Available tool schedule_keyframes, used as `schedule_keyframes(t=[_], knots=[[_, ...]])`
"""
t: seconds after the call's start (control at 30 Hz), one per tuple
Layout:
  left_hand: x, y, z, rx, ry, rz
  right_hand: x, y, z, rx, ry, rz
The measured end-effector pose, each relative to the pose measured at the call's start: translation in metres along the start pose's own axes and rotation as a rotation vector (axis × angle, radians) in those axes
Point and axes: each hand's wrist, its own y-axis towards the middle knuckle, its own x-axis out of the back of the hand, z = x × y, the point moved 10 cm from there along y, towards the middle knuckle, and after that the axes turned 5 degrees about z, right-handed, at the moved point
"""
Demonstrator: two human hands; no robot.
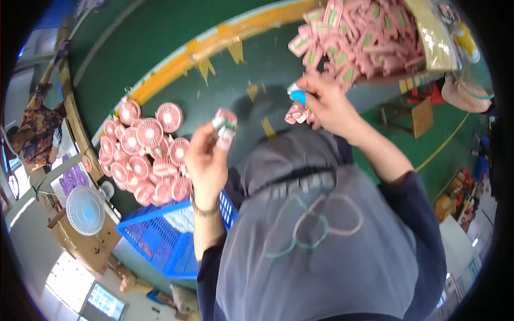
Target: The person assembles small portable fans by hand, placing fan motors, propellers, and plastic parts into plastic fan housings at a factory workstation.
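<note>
My left hand is raised over the table, fingers closed on a small pink plastic part with green on it. White wraps cover some of its fingertips. To the right, my right hand is bent downward with its fingers drawn together; a blue wrap shows on one of them. Small pink pieces lie just below those fingers, and I cannot make out what is pinched. Left of my left hand is a heap of round pink fan heads.
A large pile of pink casings with green pieces spreads at the far right, beside a cardboard box. A blue crate stands at the lower left, near a blue-white fan. Another person sits at far left.
</note>
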Motion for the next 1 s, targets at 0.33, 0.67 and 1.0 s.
schedule_keyframes(t=[0.33,0.67,1.0], knots=[[-0.047,-0.010,-0.025,0.065,-0.486,0.317,-0.056,-0.028,0.047,-0.109,0.610,0.287],[-0.045,-0.014,-0.031,0.072,-0.413,0.407,-0.069,-0.030,0.062,-0.035,0.612,0.363],[-0.046,-0.008,-0.037,0.128,-0.347,0.471,-0.090,-0.030,0.054,-0.211,0.719,0.565]])
